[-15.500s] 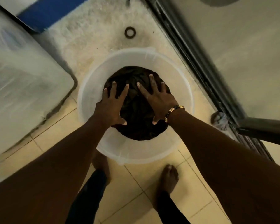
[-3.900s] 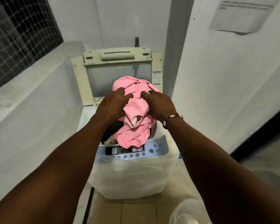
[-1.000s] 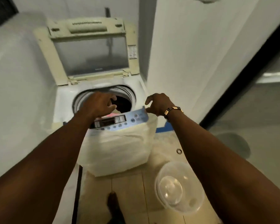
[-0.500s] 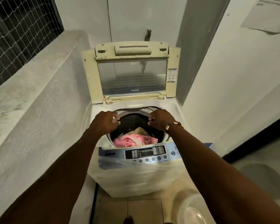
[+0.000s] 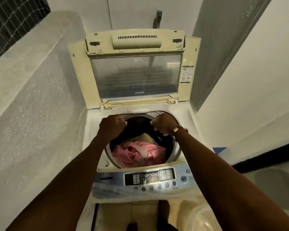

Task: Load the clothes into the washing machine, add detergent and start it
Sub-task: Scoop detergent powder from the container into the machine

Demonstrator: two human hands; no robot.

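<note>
Since half a second ago both hands have moved only a little and stay over the far rim of the drum. The left hand (image 5: 112,126) and the right hand (image 5: 163,124) have curled fingers; whether they hold something, I cannot tell. The pink and cream clothes (image 5: 138,154) lie inside the drum of the white top-loading washing machine (image 5: 187,117). Its yellowed lid with glass window (image 5: 135,70) stands open upright.

Head camera – looks forward, steeply down, close above open washing machine (image 5: 140,164).
</note>
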